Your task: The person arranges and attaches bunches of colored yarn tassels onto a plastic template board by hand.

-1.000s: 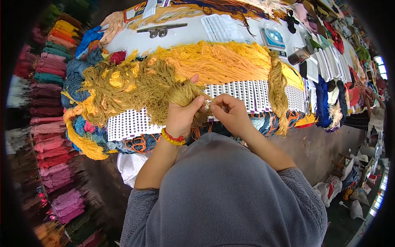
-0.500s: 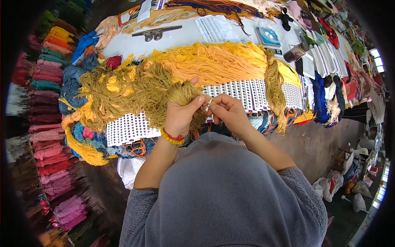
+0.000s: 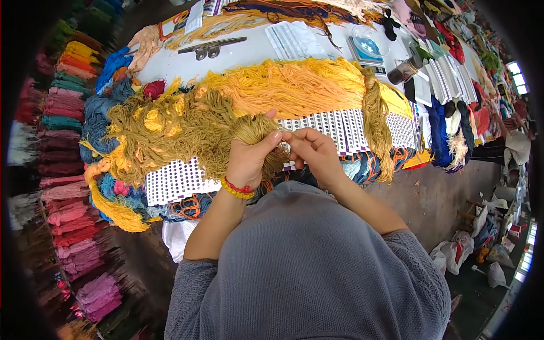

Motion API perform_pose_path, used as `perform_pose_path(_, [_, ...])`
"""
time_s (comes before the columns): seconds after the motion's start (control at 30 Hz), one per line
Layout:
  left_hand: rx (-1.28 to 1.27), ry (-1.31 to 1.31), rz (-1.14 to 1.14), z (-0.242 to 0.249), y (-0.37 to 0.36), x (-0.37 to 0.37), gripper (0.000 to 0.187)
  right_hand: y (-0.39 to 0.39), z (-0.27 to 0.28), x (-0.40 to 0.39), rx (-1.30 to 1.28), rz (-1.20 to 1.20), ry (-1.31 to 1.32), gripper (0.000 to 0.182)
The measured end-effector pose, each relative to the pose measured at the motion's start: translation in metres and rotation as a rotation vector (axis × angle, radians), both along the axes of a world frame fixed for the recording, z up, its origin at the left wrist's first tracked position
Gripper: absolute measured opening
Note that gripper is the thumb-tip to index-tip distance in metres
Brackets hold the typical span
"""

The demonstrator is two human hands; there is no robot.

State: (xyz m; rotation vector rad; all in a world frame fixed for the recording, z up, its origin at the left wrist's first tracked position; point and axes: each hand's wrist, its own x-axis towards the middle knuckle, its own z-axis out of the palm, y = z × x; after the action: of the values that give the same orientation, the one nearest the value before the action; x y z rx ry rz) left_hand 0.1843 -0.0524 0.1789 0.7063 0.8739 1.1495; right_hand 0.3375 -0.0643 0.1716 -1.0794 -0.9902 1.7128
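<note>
My left hand (image 3: pixel 252 156), with red and yellow bracelets at the wrist, is wrapped round the gathered end of an olive yarn bundle (image 3: pixel 249 129). The loose strands of that bundle spread left over the table. Close beside it, my right hand (image 3: pixel 314 153) pinches at the bundle's right edge; a thin strand and something small and whitish show between the two hands, too small to make out. Orange-yellow yarn (image 3: pixel 294 85) lies beyond the hands, above white cards with rows of dark dots (image 3: pixel 326 127).
Farther back are a black metal clip (image 3: pixel 209 49), paper sheets (image 3: pixel 294 39), a blue scale (image 3: pixel 367 48) and a dark jar (image 3: pixel 403 71). An olive skein (image 3: pixel 374 107) hangs over the table's front edge. Coloured skeins (image 3: pixel 65 209) line the left; white bags (image 3: pixel 459 249) lie at right.
My right fingers have shifted slightly and cover more of the small whitish thing. My left hand keeps its hold on the olive bundle. The view has moved a little.
</note>
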Motion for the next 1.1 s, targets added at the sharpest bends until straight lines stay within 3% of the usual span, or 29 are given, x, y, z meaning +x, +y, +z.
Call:
perform_pose_path(0.2, [-0.013,0.011,-0.001,0.006,-0.002,0.002,0.041,-0.001,-0.012,-0.01,0.129,0.024,-0.093,0.01])
perform_pose_path(0.53, [0.068,0.071,0.058,-0.001,-0.004,0.0,0.041,-0.002,-0.013,-0.005,0.078,-0.021,-0.141,0.004])
perform_pose_path(0.63, [0.002,0.05,0.053,0.003,-0.004,-0.004,0.029,-0.001,-0.014,-0.003,0.106,-0.031,-0.144,0.011])
perform_pose_path(0.7, [-0.167,-0.026,-0.03,0.004,-0.004,-0.008,0.024,0.005,-0.005,0.006,-0.275,0.152,0.688,0.02])
perform_pose_path(0.73, [-0.166,-0.026,-0.029,0.003,-0.005,-0.01,0.024,0.007,-0.01,0.011,-0.281,0.233,0.885,0.025])
perform_pose_path(0.83, [-0.112,-0.076,-0.101,0.001,-0.005,-0.01,0.025,0.005,0.003,0.013,-0.323,0.183,0.958,0.024])
perform_pose_path(0.9, [-0.14,-0.267,-0.186,0.006,-0.005,-0.009,0.032,0.006,0.004,0.011,-0.279,0.156,0.883,0.022])
perform_pose_path(0.97, [-0.145,-0.254,-0.183,0.008,-0.006,-0.007,0.035,0.005,0.003,0.007,-0.118,0.061,0.432,0.021])
perform_pose_path(1.0, [-0.151,-0.241,-0.182,0.009,-0.006,-0.006,0.038,0.002,0.003,0.002,-0.087,-0.105,0.216,0.019])
perform_pose_path(1.1, [-0.149,-0.149,-0.196,0.012,-0.007,-0.005,0.041,-0.001,0.004,-0.002,0.001,-0.084,0.007,0.014])
